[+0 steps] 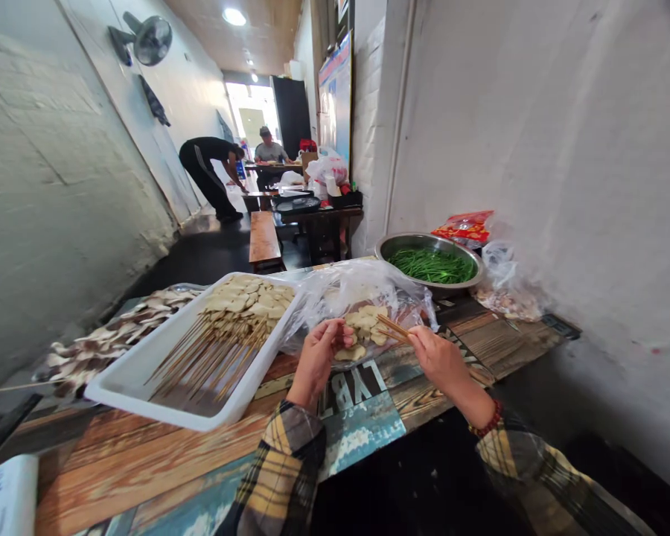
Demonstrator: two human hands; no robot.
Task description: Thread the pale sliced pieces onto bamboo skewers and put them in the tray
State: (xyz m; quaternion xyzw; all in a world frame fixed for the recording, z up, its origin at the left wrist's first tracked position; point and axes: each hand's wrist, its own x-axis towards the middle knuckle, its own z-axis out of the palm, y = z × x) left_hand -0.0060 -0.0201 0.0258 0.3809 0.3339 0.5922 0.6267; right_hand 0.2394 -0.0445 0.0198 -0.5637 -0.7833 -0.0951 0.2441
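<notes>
My right hand (438, 363) pinches several thin wooden skewers (394, 327), their tips pointing left over a heap of pale, thin potato-like slices (365, 324). That heap lies on an opened clear plastic bag (335, 286) on the table. At the left edge of the slices is my left hand (321, 353), its fingers curled together; what they hold, if anything, is hidden. To the left, a white plastic tray (187, 419) contains rows of skewered slices (251, 298), with the bare stick ends towards me.
Mushroom-like pieces (112, 335) lie left of the tray. A metal bowl (429, 283) of green stalks stands behind on the right, beside a red packet (463, 227) and a clear bag (511, 286). Two people, a bench (264, 238) and other tables are farther back.
</notes>
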